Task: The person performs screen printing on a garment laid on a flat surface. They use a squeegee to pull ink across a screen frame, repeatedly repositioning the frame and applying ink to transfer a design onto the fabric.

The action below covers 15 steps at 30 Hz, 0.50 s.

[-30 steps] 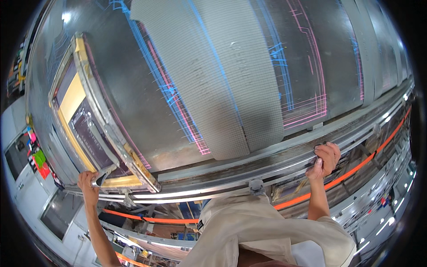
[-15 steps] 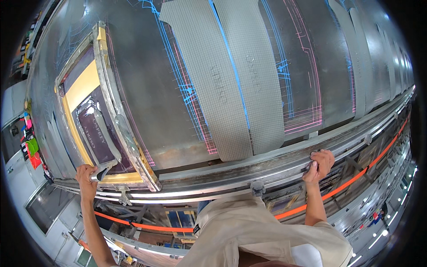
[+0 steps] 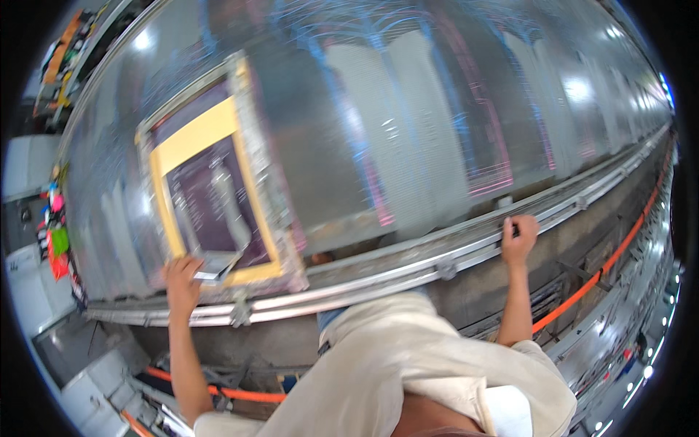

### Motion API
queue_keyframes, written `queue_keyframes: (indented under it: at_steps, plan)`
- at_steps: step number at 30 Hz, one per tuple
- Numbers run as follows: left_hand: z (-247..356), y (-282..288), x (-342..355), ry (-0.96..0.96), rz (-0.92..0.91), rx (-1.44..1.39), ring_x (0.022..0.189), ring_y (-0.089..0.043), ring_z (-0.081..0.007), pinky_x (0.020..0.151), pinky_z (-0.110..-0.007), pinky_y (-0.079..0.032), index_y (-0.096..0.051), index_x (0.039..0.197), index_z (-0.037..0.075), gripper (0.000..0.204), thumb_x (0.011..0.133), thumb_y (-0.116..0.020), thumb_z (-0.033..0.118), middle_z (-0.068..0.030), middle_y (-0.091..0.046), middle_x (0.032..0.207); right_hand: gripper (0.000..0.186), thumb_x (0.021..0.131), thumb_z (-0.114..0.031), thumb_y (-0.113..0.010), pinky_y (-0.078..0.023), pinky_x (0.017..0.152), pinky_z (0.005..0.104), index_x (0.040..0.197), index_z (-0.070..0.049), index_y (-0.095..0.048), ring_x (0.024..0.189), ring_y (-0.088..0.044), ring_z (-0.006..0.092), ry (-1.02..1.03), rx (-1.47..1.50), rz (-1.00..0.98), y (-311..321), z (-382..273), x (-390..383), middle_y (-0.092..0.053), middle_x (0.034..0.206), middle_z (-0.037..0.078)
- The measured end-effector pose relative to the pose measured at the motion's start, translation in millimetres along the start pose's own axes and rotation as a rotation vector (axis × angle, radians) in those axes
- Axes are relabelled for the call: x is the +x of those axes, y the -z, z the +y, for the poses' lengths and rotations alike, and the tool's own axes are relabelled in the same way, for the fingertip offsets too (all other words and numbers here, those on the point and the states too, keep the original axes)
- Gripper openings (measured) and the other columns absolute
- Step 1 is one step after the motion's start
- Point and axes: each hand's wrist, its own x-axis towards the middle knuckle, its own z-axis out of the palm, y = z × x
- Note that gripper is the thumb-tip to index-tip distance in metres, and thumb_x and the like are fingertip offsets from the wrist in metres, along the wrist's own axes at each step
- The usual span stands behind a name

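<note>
At the near left corner of a screen-printing frame point(image 3: 266, 164), my left hand point(image 3: 182, 282) is closed on the end of a silvery squeegee point(image 3: 212, 275). The squeegee lies slantwise across the near end of the frame. Yellow tape borders the frame's dark purple mesh point(image 3: 207, 197), with light lettering and a streak of grey ink on it. My right hand point(image 3: 519, 239) is curled into a loose fist above the table's metal rail point(image 3: 393, 285), with nothing visible in it. Motion blurs much of the picture.
Grey textured fabric pieces point(image 3: 415, 131) lie on the long dark table point(image 3: 313, 171), among blue and pink lines. Clamps point(image 3: 446, 269) sit along the rail. An orange hose or band point(image 3: 601, 273) runs below it. Bright items point(image 3: 58, 244) crowd the far left.
The view has shifted, so the frame and fabric now appear farther right. My right hand has closed more tightly. My left hand remains at the same corner of the frame.
</note>
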Motion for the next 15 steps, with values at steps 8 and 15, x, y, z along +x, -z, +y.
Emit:
queue_keyframes:
  at_steps: [8,15]
  plan:
    - [-21,35,99,-0.535,0.013,0.005,0.12,-0.059,-0.0255,0.1,-0.048,-0.033,-0.075,0.104,0.016,0.044,0.065,-0.073,-0.003,0.0015,-0.072,0.113,0.019,0.098,-0.021,-0.066,-0.051,0.081,0.0358,0.096,-0.003,-0.073,0.086,-0.066,0.0233,-0.338,0.388,-0.01,-70,-136,-15,-0.072,0.092,0.011]
    - [4,20,173,-0.857,0.091,-0.101,0.121,-0.058,-0.0247,0.096,-0.047,-0.033,-0.075,0.102,0.018,0.039,0.069,-0.074,-0.003,0.0042,-0.073,0.111,0.013,0.09,-0.018,-0.075,-0.051,0.078,0.04,0.091,-0.006,-0.075,0.085,-0.067,0.0308,-0.058,0.461,-0.199,-83,-318,-46,-0.072,0.086,0.011]
